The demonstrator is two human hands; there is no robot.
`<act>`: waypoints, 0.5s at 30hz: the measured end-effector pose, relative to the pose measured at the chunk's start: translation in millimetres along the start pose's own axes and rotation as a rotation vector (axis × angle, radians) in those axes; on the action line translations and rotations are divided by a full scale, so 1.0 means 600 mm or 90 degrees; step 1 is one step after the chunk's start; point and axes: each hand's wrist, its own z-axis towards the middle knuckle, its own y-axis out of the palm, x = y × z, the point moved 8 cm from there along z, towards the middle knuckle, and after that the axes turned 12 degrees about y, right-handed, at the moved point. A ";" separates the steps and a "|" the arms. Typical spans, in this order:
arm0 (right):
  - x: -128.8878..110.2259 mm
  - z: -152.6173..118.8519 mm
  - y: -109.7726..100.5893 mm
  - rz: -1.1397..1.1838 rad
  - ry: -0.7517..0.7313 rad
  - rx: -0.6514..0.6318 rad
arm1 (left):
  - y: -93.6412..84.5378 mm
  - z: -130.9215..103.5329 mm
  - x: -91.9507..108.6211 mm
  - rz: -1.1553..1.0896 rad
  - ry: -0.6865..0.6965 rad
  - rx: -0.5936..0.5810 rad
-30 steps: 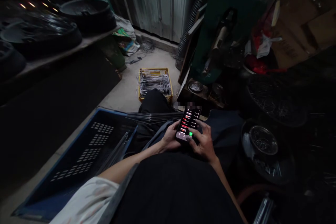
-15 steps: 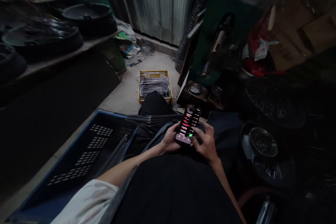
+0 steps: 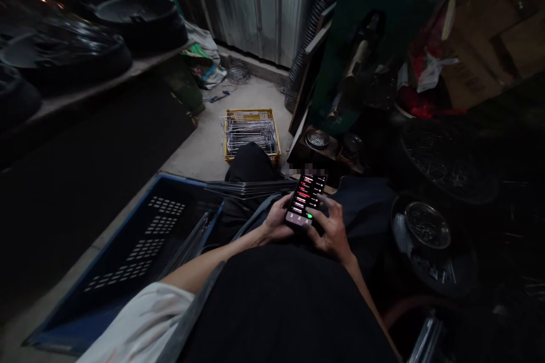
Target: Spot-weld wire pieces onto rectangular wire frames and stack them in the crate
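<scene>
A smartphone (image 3: 305,199) with a lit dark screen shows a list with red and white lines and a green dot near its bottom. My left hand (image 3: 279,221) is closed around its lower left side. At its right edge is my right hand (image 3: 332,229), fingers apart and bent over the screen, the thumb by the lower corner. Whether those fingertips touch the glass I cannot tell. Just beyond the phone, a bundle of thin metal wires (image 3: 251,188) lies across my lap.
A blue crate (image 3: 97,261) stands at my left, and a yellow crate (image 3: 276,130) of bent wire pieces sits on the floor ahead. To the right are a green machine (image 3: 332,62), a round metal dish (image 3: 427,224) and a cardboard box (image 3: 481,62). Black basins (image 3: 136,17) line the left shelf.
The view has shifted slightly. The list on the phone has moved a little, and my right fingers have shifted slightly over the screen. My left hand keeps its hold.
</scene>
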 end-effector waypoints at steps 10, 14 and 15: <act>0.026 0.010 -0.028 -0.026 0.068 0.049 | -0.001 -0.002 -0.004 -0.001 -0.028 -0.013; 0.016 0.002 -0.019 -0.013 0.046 0.032 | -0.002 0.000 -0.003 0.002 -0.021 -0.015; 0.012 0.000 -0.014 -0.008 0.037 0.023 | 0.000 0.000 -0.002 0.002 -0.017 -0.016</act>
